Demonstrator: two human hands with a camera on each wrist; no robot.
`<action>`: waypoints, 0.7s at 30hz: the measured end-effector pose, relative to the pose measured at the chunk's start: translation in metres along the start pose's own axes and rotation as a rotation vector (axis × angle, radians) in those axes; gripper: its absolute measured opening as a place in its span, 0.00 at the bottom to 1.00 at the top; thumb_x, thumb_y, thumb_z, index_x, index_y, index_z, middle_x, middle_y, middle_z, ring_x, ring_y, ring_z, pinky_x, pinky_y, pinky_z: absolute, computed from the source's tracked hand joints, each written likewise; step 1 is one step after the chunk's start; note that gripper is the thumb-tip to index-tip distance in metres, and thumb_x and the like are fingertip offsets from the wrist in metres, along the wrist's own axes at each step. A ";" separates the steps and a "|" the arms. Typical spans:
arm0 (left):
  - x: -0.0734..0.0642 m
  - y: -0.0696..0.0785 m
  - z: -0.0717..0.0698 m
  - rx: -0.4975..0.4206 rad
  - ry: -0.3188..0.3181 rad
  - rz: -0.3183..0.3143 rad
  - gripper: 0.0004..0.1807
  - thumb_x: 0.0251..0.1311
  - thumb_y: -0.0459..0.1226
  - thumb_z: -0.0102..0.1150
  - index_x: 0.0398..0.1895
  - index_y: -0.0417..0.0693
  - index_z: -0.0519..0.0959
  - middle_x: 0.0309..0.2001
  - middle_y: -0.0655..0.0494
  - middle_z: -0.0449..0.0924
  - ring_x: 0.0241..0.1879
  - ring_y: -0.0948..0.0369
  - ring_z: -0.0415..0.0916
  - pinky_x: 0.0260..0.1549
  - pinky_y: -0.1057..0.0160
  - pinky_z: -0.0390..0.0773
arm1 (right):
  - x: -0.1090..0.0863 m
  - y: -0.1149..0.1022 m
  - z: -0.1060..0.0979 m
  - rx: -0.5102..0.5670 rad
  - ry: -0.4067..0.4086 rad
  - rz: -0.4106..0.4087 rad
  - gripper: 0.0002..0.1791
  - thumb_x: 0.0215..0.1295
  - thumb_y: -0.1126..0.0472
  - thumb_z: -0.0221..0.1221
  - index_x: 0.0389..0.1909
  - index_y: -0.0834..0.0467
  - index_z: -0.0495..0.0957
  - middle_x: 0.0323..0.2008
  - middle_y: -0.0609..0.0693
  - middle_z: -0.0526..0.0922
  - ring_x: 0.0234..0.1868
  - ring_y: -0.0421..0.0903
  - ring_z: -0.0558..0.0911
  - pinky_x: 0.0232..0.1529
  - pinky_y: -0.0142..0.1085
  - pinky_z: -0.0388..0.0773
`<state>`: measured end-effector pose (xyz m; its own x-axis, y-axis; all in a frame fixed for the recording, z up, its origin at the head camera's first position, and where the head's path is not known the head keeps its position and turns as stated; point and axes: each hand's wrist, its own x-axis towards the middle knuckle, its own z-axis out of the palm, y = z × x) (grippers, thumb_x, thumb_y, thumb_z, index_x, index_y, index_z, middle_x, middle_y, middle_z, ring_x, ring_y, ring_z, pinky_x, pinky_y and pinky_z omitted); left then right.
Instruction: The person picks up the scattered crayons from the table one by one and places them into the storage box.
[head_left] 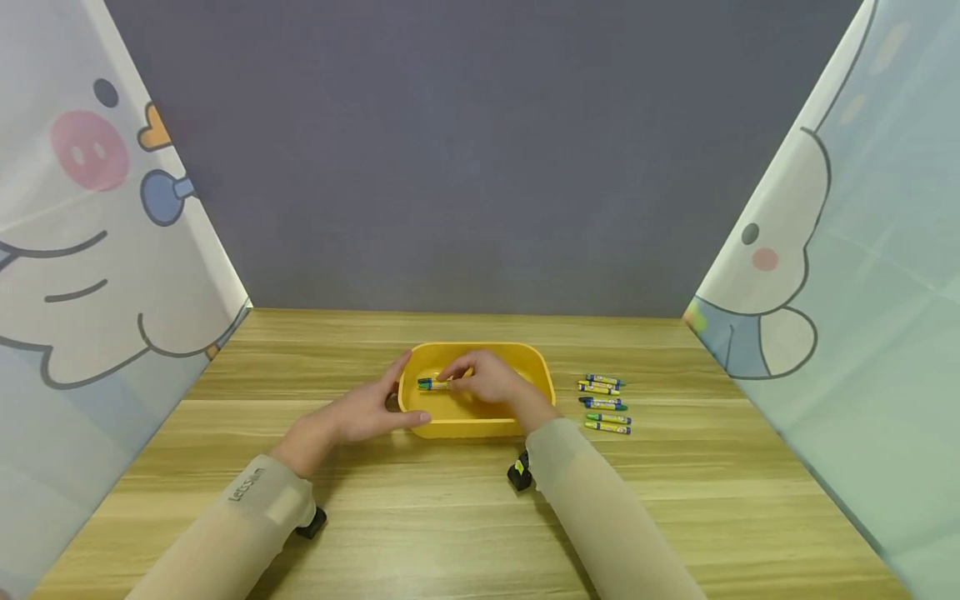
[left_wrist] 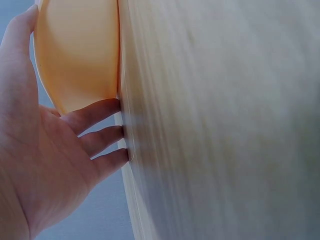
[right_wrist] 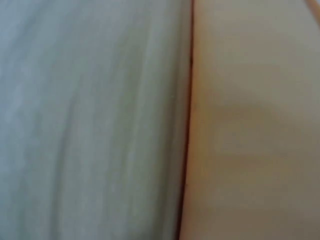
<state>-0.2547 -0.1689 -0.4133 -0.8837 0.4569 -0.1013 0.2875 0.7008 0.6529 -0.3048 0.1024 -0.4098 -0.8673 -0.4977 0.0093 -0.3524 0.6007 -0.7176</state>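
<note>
A yellow plastic box (head_left: 467, 428) stands on the table with its open top up. My left hand (head_left: 369, 410) rests against its left end, fingers spread and fairly straight, thumb along the front rim. In the left wrist view, the fingertips of my left hand (left_wrist: 65, 145) reach the lower edge of the box wall (left_wrist: 82, 55). Inside the box, my right hand (head_left: 489, 379) pinches the right end of a crayon (head_left: 433, 386) with a green tip. A second dark-tipped crayon (head_left: 424, 381) lies right beside it. The right wrist view shows only the box wall (right_wrist: 250, 125) and tabletop, without the hand.
Right of the box, several crayons lie in small groups: blue-green ones (head_left: 604, 379) at the back, dark ones (head_left: 603, 404) midway, a light green one (head_left: 609, 418) and a yellow one (head_left: 607, 428) in front. A grey panel (head_left: 472, 167) borders the wooden table (head_left: 420, 517) behind.
</note>
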 end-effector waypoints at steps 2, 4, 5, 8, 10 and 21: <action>0.000 0.000 -0.001 -0.001 -0.003 0.005 0.70 0.65 0.72 0.66 0.93 0.59 0.31 0.81 0.41 0.70 0.75 0.43 0.75 0.75 0.35 0.71 | -0.001 0.000 0.001 -0.010 -0.018 0.007 0.11 0.77 0.63 0.66 0.51 0.50 0.94 0.53 0.48 0.93 0.44 0.43 0.80 0.47 0.35 0.78; -0.001 0.000 -0.001 0.004 -0.001 0.002 0.70 0.64 0.73 0.66 0.93 0.59 0.32 0.81 0.41 0.70 0.75 0.43 0.75 0.75 0.34 0.71 | -0.001 -0.001 0.001 -0.006 -0.036 0.015 0.11 0.77 0.65 0.65 0.50 0.51 0.94 0.53 0.49 0.92 0.41 0.44 0.79 0.42 0.33 0.77; -0.001 0.000 -0.001 0.009 0.000 0.001 0.70 0.64 0.73 0.66 0.93 0.59 0.32 0.81 0.41 0.70 0.76 0.42 0.74 0.75 0.34 0.71 | -0.002 -0.002 0.000 -0.008 -0.042 0.019 0.11 0.77 0.65 0.65 0.50 0.52 0.94 0.53 0.50 0.92 0.41 0.44 0.78 0.40 0.32 0.76; 0.000 0.000 -0.002 0.010 0.000 0.006 0.70 0.65 0.73 0.65 0.93 0.58 0.32 0.81 0.40 0.70 0.76 0.42 0.74 0.74 0.34 0.71 | -0.002 -0.003 0.001 -0.004 -0.054 0.031 0.12 0.76 0.67 0.65 0.50 0.52 0.94 0.54 0.50 0.92 0.39 0.44 0.77 0.39 0.33 0.76; 0.000 0.001 -0.002 0.006 0.000 0.008 0.70 0.65 0.72 0.66 0.93 0.58 0.32 0.81 0.40 0.70 0.76 0.41 0.74 0.74 0.34 0.71 | -0.001 -0.003 0.001 -0.019 -0.057 0.028 0.13 0.76 0.67 0.64 0.51 0.51 0.94 0.55 0.50 0.92 0.41 0.46 0.79 0.43 0.35 0.78; -0.001 0.000 -0.001 0.010 0.002 0.005 0.70 0.65 0.72 0.65 0.93 0.57 0.32 0.80 0.42 0.72 0.76 0.41 0.74 0.75 0.34 0.71 | 0.000 -0.002 0.005 -0.121 -0.054 -0.019 0.14 0.78 0.68 0.64 0.51 0.49 0.94 0.59 0.51 0.88 0.61 0.50 0.84 0.69 0.51 0.79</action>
<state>-0.2541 -0.1698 -0.4121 -0.8829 0.4593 -0.0972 0.2952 0.7040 0.6459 -0.3023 0.0981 -0.4122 -0.8409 -0.5408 -0.0179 -0.4112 0.6603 -0.6284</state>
